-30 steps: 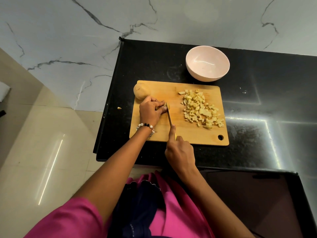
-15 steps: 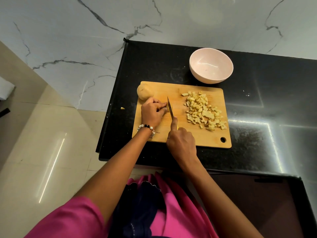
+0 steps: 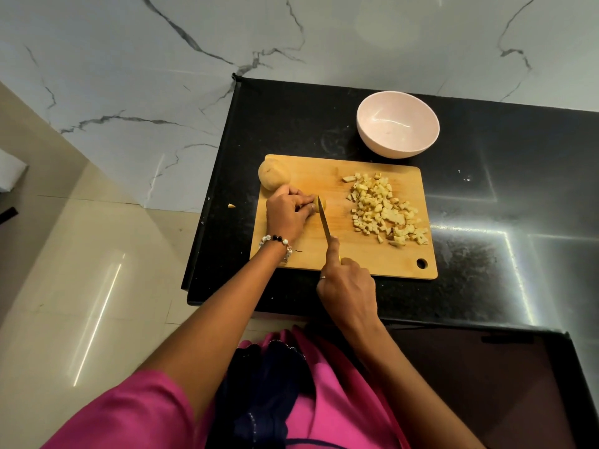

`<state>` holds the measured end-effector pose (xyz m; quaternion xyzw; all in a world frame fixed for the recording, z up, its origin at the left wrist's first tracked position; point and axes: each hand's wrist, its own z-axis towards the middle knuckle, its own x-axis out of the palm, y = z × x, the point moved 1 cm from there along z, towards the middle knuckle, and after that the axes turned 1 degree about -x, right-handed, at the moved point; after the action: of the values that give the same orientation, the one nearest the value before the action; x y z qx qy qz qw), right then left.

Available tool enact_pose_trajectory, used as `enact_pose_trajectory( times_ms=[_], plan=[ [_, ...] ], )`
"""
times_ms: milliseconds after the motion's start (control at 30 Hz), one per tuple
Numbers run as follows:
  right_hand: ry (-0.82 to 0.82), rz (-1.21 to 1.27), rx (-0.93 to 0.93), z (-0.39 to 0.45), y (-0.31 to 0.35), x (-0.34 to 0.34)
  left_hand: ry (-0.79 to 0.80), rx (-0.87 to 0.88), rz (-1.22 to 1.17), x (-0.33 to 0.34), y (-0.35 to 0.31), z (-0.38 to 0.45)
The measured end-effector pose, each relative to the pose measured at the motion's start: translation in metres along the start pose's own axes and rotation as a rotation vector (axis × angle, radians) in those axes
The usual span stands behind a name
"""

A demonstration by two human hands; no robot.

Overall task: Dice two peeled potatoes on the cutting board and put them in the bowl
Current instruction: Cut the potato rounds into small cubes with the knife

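Note:
A wooden cutting board [image 3: 340, 254] lies on the black counter. My left hand [image 3: 287, 213] grips a small potato piece [image 3: 319, 202] on the board's left part. My right hand [image 3: 348, 288] holds a knife [image 3: 325, 223] with the forefinger along its spine; the blade tip stands on that piece. A pile of diced potato [image 3: 384, 210] covers the board's right half. A whole peeled potato [image 3: 272, 173] sits at the board's far left corner. An empty pink bowl [image 3: 398, 124] stands behind the board.
The black counter [image 3: 486, 205] ends in a left edge close to the board; a small potato scrap [image 3: 231, 205] lies there. A marble wall rises behind. Tiled floor lies to the left, far below.
The knife has shifted a little left onto the piece under my left hand's fingertips. The view has drifted slightly.

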<state>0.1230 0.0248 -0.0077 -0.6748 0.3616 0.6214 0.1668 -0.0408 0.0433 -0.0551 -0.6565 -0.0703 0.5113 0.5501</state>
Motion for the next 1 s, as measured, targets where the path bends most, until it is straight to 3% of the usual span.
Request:
enact_pose_trajectory(
  times_ms=[1000],
  plan=[
    [-0.048, -0.087, -0.037, 0.037, 0.013, 0.009, -0.026, -0.023, 0.004, 0.001, -0.001, 0.001]
  ],
)
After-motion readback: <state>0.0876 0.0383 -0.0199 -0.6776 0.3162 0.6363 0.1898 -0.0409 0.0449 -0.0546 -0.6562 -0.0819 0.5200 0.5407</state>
